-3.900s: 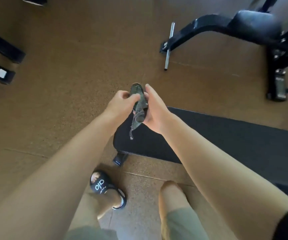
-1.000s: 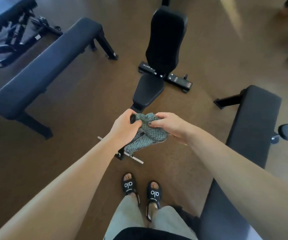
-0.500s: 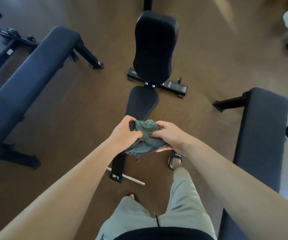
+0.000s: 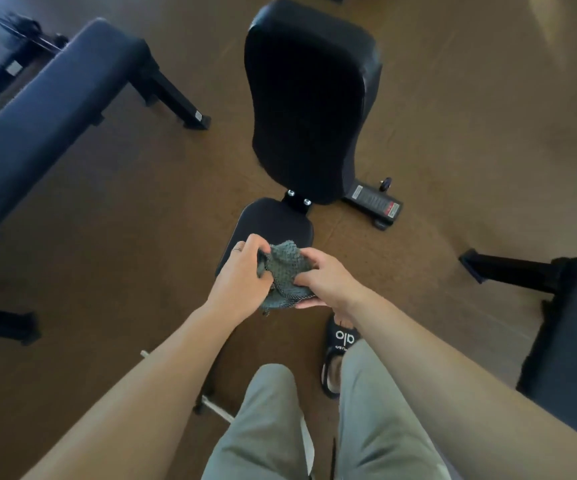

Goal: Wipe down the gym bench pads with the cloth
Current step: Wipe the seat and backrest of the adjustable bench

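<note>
Cloth (image 4: 285, 277) bunched between both hands above the seat pad (image 4: 273, 223).
It is gripped by curled fingers of the left hand (image 4: 240, 280) and right hand (image 4: 326, 280); beyond, the upright back pad (image 4: 309, 98) is seen.

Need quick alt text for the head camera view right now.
Both hands, left and right, grip a bunched grey-green cloth above the seat pad of an adjustable bench with raised back pad. Flat benches flank it left and right.
</note>
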Demonstrator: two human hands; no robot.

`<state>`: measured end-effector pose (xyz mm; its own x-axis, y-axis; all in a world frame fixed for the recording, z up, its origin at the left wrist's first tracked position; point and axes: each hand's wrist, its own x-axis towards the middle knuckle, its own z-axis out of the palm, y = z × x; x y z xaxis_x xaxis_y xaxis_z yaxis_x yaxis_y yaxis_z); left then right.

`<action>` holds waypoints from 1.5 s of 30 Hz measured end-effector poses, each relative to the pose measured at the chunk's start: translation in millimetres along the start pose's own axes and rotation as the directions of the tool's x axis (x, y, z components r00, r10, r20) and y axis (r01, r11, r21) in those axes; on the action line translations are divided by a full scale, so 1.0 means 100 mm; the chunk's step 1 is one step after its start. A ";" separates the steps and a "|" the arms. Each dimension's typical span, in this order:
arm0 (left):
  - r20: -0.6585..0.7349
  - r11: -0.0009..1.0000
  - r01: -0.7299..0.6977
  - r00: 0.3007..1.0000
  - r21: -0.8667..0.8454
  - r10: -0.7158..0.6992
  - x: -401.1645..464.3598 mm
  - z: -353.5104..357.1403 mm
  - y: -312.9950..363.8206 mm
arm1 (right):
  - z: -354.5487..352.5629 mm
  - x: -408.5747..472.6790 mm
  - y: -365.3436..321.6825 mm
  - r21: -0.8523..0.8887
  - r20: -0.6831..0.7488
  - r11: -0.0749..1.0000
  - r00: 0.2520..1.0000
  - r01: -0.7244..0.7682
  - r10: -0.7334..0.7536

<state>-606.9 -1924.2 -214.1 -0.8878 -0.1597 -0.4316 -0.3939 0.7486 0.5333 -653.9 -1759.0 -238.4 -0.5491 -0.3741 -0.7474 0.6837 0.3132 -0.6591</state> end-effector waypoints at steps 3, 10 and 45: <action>-0.038 0.998 -0.029 0.999 0.057 0.031 0.44 0.28 -0.25 | -0.06 0.57 0.16 -0.034 0.030 0.999 0.999 -0.022 0.023; -0.037 0.859 -0.030 0.998 0.511 0.058 1.30 1.46 -1.15 | -0.06 2.07 0.87 -0.445 -0.214 0.895 0.974 -0.027 -0.077; 0.021 0.581 -0.376 0.851 0.722 0.525 2.00 2.43 -1.72 | -0.23 3.10 1.73 0.642 -0.369 0.729 0.929 0.238 0.022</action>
<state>-659.3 -1928.1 -569.2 -0.9572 0.2706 -0.1029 0.2769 0.9594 -0.0531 -716.8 -1801.0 -586.5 -0.6728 -0.0186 -0.7396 0.6761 -0.4214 -0.6044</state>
